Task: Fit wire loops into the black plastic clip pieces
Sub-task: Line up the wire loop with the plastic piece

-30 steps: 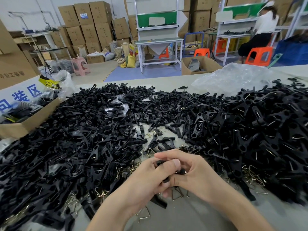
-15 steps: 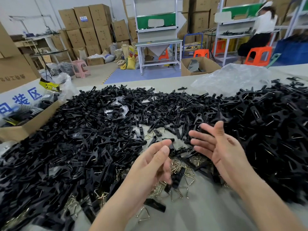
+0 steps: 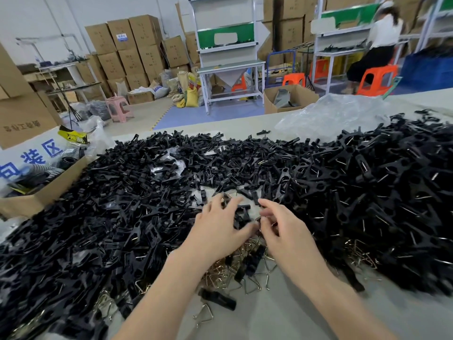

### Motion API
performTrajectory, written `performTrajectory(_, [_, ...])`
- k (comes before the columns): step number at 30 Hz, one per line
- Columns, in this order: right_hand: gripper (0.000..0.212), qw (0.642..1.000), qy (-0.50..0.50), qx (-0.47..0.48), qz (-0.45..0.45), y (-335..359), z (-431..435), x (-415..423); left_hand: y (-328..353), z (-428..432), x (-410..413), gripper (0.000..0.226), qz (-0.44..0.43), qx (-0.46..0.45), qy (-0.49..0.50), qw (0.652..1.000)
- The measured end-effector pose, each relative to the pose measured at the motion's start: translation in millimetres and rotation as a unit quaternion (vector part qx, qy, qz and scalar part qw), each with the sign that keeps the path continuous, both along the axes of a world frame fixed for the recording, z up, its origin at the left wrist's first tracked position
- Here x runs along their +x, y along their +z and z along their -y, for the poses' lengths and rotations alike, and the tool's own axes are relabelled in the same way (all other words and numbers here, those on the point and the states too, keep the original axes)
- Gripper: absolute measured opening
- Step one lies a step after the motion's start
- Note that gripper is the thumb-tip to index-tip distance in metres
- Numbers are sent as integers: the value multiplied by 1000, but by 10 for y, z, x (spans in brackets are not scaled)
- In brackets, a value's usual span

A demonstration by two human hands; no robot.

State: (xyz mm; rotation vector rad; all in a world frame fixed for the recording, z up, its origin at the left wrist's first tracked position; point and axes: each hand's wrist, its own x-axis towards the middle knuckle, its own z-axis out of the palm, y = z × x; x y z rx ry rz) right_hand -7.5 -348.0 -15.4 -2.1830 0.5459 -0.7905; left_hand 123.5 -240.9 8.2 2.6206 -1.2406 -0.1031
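Warehouse tabletop [image 3: 272, 320] heaped with black clip pieces [image 3: 117, 207]; wire loops [image 3: 252, 283] lie loose between the forearms. Left hand [image 3: 218, 234]: grip released, fingers spread on the pile. Right hand [image 3: 284, 231]: fingers curled, grip blurred, cannot tell.

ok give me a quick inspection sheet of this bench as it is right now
surface: pale grey table, mostly covered
job's things: black clip pieces heaped across it; wire loops loose at its near edge
clutter: clear plastic bag back right; open cardboard box at left edge
grippers: left hand spread on the pile; right hand fingers curled, grip blurred
cables: nothing seen
surroundings: stacked cartons, workbench, person on an orange stool
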Motion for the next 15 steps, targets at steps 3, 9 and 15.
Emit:
performTrajectory(3, [39,1000,-5,3,-3,0,6,-19,7,214,108,72,13,101,-6,995])
performTrajectory(9, [38,1000,9,-7,-9,3,-12,-39,60,201,272,35,45,66,-39,996])
performTrajectory(15, [39,999,24,-29,-23,9,-18,-66,185,-210,496,30,42,4,-16,999])
